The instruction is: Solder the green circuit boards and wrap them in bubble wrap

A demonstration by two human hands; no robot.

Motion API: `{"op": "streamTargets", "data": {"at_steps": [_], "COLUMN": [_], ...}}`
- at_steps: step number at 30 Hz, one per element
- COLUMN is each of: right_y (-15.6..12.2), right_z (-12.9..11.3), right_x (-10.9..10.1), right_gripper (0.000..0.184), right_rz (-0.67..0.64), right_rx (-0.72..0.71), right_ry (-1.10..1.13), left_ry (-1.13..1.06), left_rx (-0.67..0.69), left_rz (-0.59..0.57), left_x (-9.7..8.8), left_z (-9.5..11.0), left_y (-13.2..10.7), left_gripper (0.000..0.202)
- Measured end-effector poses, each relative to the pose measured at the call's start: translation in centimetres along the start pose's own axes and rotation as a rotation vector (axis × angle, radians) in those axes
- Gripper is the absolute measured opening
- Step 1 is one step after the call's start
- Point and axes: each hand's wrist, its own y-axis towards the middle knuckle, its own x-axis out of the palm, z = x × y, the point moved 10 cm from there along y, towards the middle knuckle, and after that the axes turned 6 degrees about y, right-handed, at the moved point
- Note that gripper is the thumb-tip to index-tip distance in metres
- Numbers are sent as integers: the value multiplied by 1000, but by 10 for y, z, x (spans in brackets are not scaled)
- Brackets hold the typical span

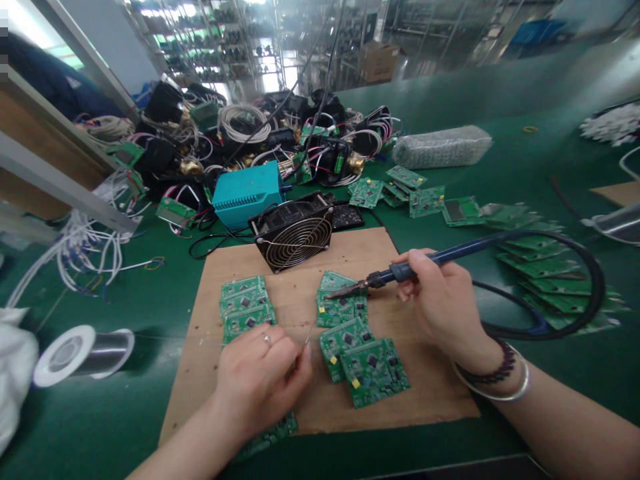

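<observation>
My right hand is closed round a blue-handled soldering iron; its tip rests over a green circuit board in the right-hand stack on the brown board. My left hand pinches a thin solder wire that points up toward the same boards. More green circuit boards lie overlapped below the tip. A second stack of boards lies just above my left hand.
A small black fan and a teal soldering station stand behind the brown board. A solder spool lies at the left. Tangled cables and black parts fill the back; loose boards lie at the right.
</observation>
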Motion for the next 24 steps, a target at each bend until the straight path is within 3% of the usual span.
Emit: {"op": "streamTargets", "data": {"at_steps": [24], "right_y": [0], "right_z": [6], "right_x": [1], "right_gripper": [31], "right_rz": [-8], "right_rx": [35], "right_ry": [-4], "left_ry": [100], "left_rx": [17], "left_rz": [-24], "left_x": [7], "left_z": [1], "left_y": [4], "left_gripper": [37]}}
